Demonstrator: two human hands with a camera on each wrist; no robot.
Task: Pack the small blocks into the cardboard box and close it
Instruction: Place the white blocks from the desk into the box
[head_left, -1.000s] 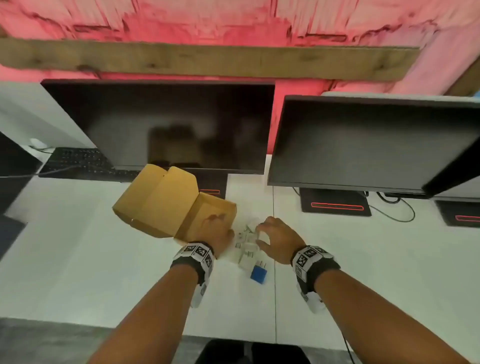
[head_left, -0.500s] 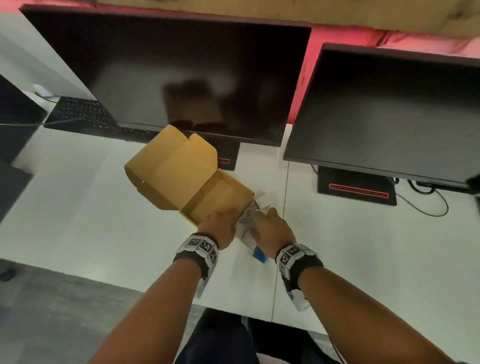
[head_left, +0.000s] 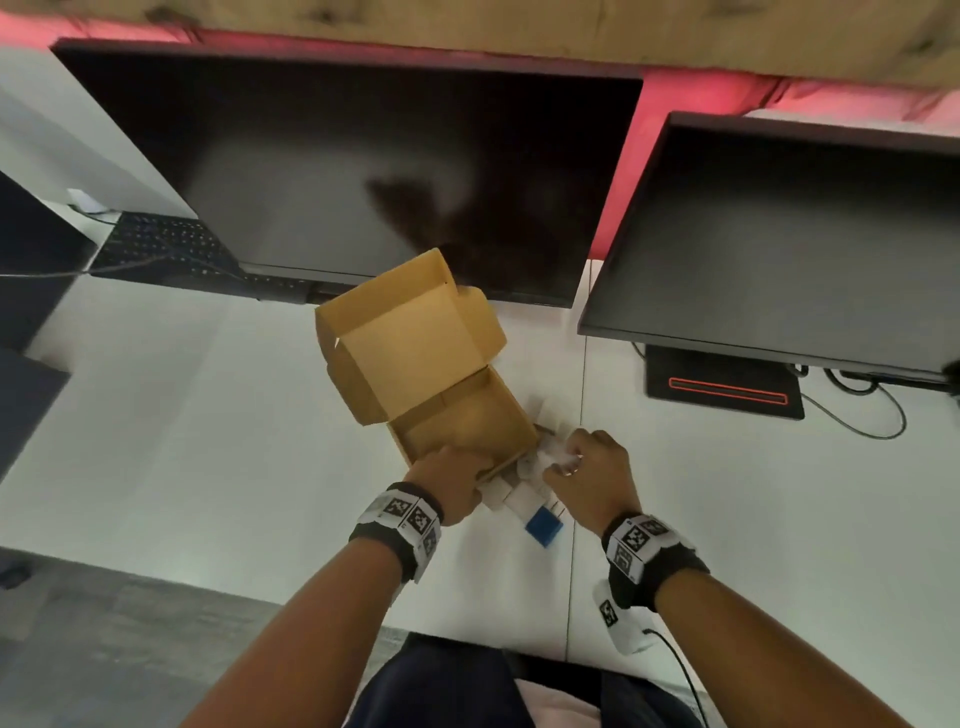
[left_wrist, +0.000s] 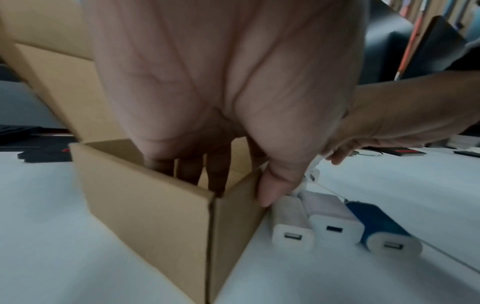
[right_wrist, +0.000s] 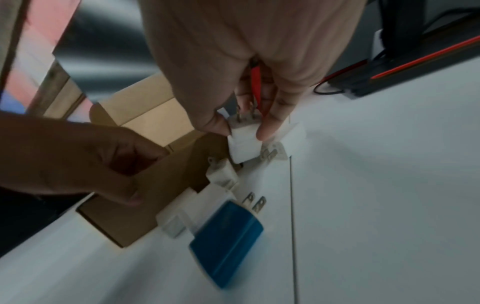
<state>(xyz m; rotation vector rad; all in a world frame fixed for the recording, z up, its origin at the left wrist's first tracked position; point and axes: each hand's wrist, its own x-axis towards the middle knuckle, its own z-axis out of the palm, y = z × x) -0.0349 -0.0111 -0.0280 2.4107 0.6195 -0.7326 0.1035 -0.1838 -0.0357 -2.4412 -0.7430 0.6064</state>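
White block (right_wrist: 242, 144) in right hand (right_wrist: 249, 67)

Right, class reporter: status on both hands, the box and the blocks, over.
Left hand grips cardboard box wall, lid open. Right hand pinches white block. Blue block, other white ones on desk beside box. Nothing blocking.

Left hand (left_wrist: 223, 86) gripping cardboard box (left_wrist: 145, 197)

box mouth (head_left: 457, 415): open above | left hand (head_left: 452, 483) grips near corner | chargers (left_wrist: 335, 222) crowd right wall
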